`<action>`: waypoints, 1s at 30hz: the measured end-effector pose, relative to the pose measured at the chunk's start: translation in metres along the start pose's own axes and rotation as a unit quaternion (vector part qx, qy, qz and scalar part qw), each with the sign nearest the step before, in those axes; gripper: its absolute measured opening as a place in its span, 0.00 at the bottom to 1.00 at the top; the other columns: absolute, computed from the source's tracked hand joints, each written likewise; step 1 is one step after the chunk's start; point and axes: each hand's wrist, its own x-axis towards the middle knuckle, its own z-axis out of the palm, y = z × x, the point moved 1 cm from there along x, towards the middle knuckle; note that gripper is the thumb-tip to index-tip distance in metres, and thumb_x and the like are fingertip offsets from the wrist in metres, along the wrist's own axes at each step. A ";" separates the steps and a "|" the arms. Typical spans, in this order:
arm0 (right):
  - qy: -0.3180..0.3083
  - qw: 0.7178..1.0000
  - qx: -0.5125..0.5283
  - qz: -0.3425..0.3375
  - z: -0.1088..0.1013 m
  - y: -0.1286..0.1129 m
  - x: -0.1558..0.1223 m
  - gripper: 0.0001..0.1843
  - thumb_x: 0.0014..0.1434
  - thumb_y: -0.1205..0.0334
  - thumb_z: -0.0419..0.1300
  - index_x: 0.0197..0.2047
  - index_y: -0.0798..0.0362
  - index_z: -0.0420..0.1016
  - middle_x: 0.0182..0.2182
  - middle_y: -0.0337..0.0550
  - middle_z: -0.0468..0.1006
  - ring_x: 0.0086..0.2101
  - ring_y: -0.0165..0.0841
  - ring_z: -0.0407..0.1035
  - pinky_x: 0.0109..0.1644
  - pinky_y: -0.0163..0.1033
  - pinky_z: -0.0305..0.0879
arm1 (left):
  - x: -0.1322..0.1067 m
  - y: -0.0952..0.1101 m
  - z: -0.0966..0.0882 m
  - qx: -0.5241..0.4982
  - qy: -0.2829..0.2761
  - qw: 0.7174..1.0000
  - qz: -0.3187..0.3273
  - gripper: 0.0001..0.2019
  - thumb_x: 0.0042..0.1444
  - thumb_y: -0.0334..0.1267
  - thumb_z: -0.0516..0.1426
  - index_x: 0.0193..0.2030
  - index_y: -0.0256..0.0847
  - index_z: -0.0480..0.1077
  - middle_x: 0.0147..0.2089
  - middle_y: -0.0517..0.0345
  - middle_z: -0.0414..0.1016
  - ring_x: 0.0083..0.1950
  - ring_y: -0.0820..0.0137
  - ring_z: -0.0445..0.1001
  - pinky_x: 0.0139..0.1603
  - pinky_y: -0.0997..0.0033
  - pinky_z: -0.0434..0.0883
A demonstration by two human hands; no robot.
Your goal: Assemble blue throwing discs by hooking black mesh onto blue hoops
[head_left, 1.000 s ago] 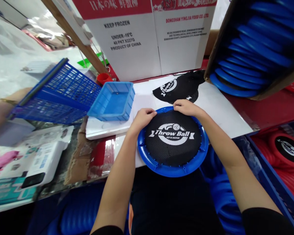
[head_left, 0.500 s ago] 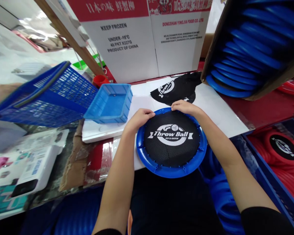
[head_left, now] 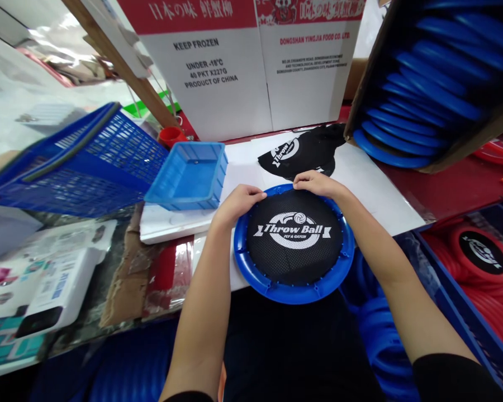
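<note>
In front of me lies a throw-ball disc (head_left: pixel 294 290), a round blue plastic rim with black mesh stretched across it and a white "Throw Ball" print. Its near edge reaches past the table edge toward my body. My left hand (head_left: pixel 243 202) is closed at the disc's upper left, thumb and fingers pressed on the rim. At the top, my right hand (head_left: pixel 315 183) pinches the rim and the mesh edge. The fingertips hide small parts of the rim there. Just beyond my right hand, loose black mesh pieces (head_left: pixel 302 151) with the same print lie on the white board.
A light blue tray (head_left: pixel 178 204) and a blue basket (head_left: pixel 121 162) stand to the left. A carton of blue rings (head_left: pixel 402 142) leans at the right. Below it, a blue crate holds red discs (head_left: pixel 482 249). A white carton (head_left: pixel 218 106) stands behind the white board (head_left: pixel 381 195).
Both hands stay at nearly the same spots on the disc's rim. The view has shifted very slightly; nothing is taken up or let go.
</note>
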 end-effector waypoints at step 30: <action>-0.030 0.965 -0.190 -0.179 0.012 -0.008 -0.015 0.16 0.58 0.73 0.58 0.44 0.51 0.83 0.63 0.49 0.75 0.62 0.44 0.68 0.69 0.54 0.63 | -0.018 0.001 0.037 0.292 0.001 0.923 0.252 0.18 0.60 0.44 0.67 0.54 0.41 0.78 0.65 0.42 0.68 0.67 0.48 0.68 0.71 0.43 0.67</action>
